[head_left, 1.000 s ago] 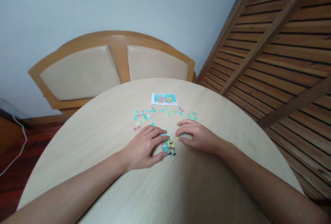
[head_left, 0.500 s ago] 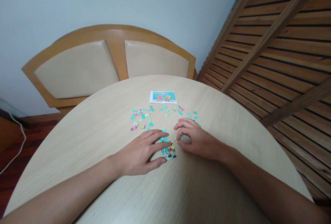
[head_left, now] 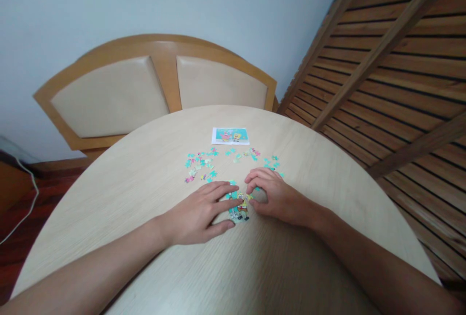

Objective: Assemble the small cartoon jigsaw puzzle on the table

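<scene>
A small joined patch of jigsaw pieces (head_left: 238, 208) with a yellow cartoon figure lies on the round pale wooden table (head_left: 153, 179). My left hand (head_left: 198, 213) lies flat with its fingers stretched out, the fingertips resting on the patch's left side. My right hand (head_left: 271, 193) is curled at the patch's right edge, fingertips pinched on a small puzzle piece (head_left: 248, 197) pressed against the patch. Loose teal, pink and yellow pieces (head_left: 200, 164) lie scattered just beyond both hands.
A small reference picture card (head_left: 230, 136) lies past the loose pieces. More loose pieces (head_left: 271, 162) sit behind my right hand. A padded wooden bench back (head_left: 153, 87) stands behind the table. Slatted wooden panels (head_left: 393, 62) lean at the right. A white cable (head_left: 25, 198) trails over the floor at left.
My right hand has drawn in toward the joined patch and curled tighter, pressing its piece against the patch's edge. My left hand has stayed on the patch. The view has shifted slightly.
</scene>
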`<state>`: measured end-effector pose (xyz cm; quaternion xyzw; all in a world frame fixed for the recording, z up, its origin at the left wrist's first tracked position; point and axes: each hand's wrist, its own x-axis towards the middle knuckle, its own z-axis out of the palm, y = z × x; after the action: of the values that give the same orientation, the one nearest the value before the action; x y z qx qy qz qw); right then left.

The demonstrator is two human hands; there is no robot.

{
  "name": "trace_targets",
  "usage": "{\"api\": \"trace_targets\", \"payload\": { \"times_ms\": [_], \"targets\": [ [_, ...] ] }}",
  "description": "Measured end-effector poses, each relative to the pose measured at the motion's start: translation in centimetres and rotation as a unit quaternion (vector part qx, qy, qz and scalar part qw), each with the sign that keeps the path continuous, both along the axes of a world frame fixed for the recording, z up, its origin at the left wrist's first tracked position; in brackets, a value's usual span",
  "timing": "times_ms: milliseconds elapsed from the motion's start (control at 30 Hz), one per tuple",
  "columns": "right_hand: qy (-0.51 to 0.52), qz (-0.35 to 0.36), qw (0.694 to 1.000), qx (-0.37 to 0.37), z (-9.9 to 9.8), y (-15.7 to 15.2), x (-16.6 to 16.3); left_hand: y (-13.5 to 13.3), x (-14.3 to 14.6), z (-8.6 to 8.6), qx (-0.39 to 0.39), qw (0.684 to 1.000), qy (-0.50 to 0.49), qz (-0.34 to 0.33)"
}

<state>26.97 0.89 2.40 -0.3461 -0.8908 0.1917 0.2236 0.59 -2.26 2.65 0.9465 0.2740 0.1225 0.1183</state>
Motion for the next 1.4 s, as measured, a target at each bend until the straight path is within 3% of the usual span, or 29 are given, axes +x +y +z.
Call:
{"api": "trace_targets", "payload": {
  "times_ms": [733, 1067, 1400],
  "targets": [
    [-0.008, -0.001, 1.000, 0.025, -0.1, 0.0, -0.4, 0.1, -0.1, -0.1, -0.008, 1.000, -0.019, -0.004],
    [-0.072, -0.051, 0.994, 0.065, 0.5, 1.2, 2.7, 0.1, 0.1, 0.1, -0.007, 0.999, -0.032, 0.003],
    [-0.086, -0.033, 0.996, 0.010, 0.7, 1.0, 2.1, 0.0, 0.0, 0.2, -0.011, 1.000, -0.024, 0.009]
  ]
}}
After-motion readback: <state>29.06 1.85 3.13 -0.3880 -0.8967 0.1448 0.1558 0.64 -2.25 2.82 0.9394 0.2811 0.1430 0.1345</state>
